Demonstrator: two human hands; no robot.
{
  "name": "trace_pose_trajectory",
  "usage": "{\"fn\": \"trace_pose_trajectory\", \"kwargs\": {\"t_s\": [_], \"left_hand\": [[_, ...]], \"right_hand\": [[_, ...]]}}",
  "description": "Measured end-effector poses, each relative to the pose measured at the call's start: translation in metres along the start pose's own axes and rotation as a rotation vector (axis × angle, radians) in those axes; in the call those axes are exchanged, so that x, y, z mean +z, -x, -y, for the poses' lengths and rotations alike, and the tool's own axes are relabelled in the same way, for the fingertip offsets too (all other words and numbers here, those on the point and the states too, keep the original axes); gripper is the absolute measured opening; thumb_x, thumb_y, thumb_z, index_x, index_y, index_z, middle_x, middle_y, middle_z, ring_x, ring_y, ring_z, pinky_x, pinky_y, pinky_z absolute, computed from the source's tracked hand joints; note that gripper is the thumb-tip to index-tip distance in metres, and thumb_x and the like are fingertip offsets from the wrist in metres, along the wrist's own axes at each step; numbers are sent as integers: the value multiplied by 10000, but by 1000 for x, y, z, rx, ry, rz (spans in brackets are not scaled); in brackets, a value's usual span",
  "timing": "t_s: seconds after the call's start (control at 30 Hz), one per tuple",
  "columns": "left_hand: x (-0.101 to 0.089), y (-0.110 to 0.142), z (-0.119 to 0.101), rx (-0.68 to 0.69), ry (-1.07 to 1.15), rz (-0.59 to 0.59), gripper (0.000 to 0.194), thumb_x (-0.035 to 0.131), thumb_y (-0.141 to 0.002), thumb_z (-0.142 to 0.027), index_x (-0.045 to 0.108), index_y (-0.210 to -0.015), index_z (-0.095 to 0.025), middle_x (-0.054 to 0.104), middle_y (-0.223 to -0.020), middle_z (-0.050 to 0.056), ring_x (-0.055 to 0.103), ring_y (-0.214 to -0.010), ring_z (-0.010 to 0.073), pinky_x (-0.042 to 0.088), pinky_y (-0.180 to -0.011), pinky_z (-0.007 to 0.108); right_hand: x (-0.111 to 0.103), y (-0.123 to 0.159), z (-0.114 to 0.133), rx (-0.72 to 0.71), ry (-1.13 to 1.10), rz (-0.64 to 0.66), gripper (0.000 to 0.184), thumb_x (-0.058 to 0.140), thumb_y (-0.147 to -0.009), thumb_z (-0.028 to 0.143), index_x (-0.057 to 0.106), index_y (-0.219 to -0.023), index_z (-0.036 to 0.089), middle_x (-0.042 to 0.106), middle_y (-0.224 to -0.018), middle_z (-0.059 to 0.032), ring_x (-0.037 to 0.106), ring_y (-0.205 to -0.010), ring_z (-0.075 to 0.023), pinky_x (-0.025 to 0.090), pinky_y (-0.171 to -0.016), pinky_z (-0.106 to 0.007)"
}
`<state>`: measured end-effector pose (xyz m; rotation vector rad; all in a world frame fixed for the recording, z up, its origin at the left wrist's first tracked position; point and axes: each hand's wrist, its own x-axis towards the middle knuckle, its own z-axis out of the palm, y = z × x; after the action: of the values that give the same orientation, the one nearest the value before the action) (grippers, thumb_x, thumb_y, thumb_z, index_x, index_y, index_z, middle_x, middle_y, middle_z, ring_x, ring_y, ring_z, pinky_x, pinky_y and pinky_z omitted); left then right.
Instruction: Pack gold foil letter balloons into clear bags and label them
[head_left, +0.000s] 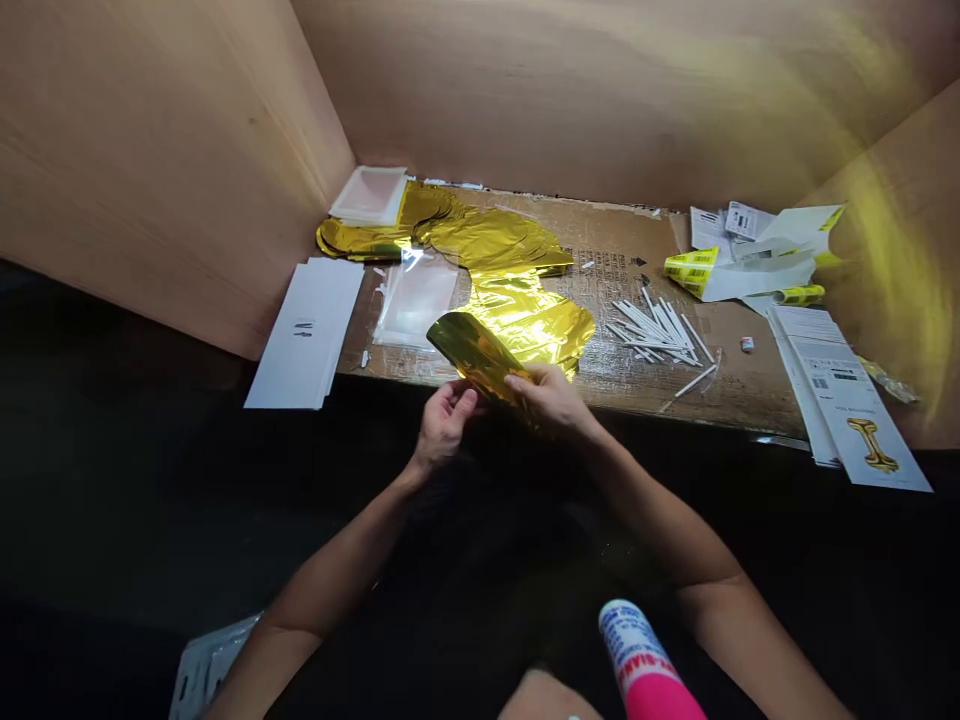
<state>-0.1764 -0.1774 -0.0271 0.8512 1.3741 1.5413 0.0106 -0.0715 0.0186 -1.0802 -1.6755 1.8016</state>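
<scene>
A flat gold foil balloon (480,350), curled along its length, is held up at the table's front edge. My right hand (551,398) is closed on its right end, thumb on top. At its lower left edge, my left hand (444,425) has thumb and fingers pinched together against the foil. Behind it lies a pile of flat gold foil balloons (510,240), which spreads to the back left. Clear plastic bags (416,300) lie left of the foil, with another stack of bags (369,195) on the pile's far corner.
White cards (304,335) overhang the left front edge. White sticks (656,330) lie loose on the cardboard surface (615,235). Printed balloon cards (847,395) overhang at right, below crumpled label sheets (780,255). Wooden panels (562,100) enclose the sides and back. A pink-and-white tube (645,655) is low in front.
</scene>
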Motion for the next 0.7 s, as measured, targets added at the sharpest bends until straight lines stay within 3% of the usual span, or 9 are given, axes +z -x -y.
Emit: {"fn": "trace_pose_trajectory", "kwargs": {"t_s": [0.07, 0.17, 0.23, 0.33, 0.37, 0.5, 0.57, 0.63, 0.7], "left_hand": [[10, 12, 7, -102, 116, 56, 518, 831, -887, -606, 761, -1135, -156, 816, -1028, 106, 785, -916, 241, 645, -902, 383], [14, 11, 1, -162, 126, 97, 453, 864, -871, -551, 791, -1051, -143, 822, -966, 98, 785, -861, 235, 654, -870, 367], [11, 4, -9, -190, 127, 218, 450, 870, -865, -536, 790, -1062, -139, 820, -948, 93, 781, -836, 230, 657, -841, 357], [7, -7, -25, -186, 130, 345, 475, 875, -858, -485, 754, -1190, -168, 814, -944, 63, 769, -822, 205, 641, -795, 315], [6, -9, -28, -178, 117, 362, 457, 872, -853, -456, 750, -1197, -180, 803, -905, 44, 752, -781, 188, 626, -755, 294], [2, -20, -37, -81, -59, 398, 121, 730, -859, -284, 797, -887, -187, 710, -740, 11, 647, -646, 146, 545, -640, 271], [0, -26, -41, 26, -148, 422, 184, 635, -852, -249, 798, -786, -194, 712, -801, 40, 672, -732, 183, 571, -698, 323], [-1, -30, -46, 149, -235, 446, 218, 614, -855, -270, 822, -845, -206, 711, -910, 67, 694, -839, 223, 596, -753, 366], [-1, -32, -50, 242, -350, 425, 203, 672, -863, -308, 827, -952, -213, 687, -991, 79, 687, -855, 225, 598, -719, 360]], "right_hand": [[17, 20, -12, 12, -81, -53, 467, 763, -873, 631, 749, -909, 165, 693, -819, -42, 598, -727, -184, 488, -681, -297], [23, 34, -17, -64, 0, -253, 426, 847, -841, 575, 757, -992, 187, 726, -929, -56, 629, -810, -195, 521, -724, -302], [17, 33, -13, -77, -76, -178, 460, 894, -807, 546, 754, -1082, 204, 754, -1023, -65, 670, -889, -213, 563, -805, -326], [9, 29, -5, -48, -325, 66, 411, 894, -817, 505, 752, -1067, 211, 773, -1008, -49, 706, -872, -212, 584, -861, -354], [8, 28, -4, -43, -384, 65, 374, 894, -815, 472, 751, -1044, 213, 774, -977, -37, 704, -836, -200, 580, -841, -342], [13, 22, -4, 7, -466, -109, 207, 843, -764, 343, 702, -848, 217, 734, -799, -2, 654, -694, -170, 551, -706, -304], [14, 18, -6, 17, -483, -166, 192, 798, -735, 309, 629, -742, 218, 695, -731, -3, 651, -686, -185, 561, -703, -321], [11, 13, -6, 6, -502, -209, 206, 777, -747, 333, 603, -763, 224, 684, -737, -3, 651, -695, -189, 569, -711, -328], [5, 12, -5, 25, -496, -182, 284, 782, -802, 442, 647, -949, 240, 696, -780, 7, 630, -662, -177, 555, -659, -310]]}}
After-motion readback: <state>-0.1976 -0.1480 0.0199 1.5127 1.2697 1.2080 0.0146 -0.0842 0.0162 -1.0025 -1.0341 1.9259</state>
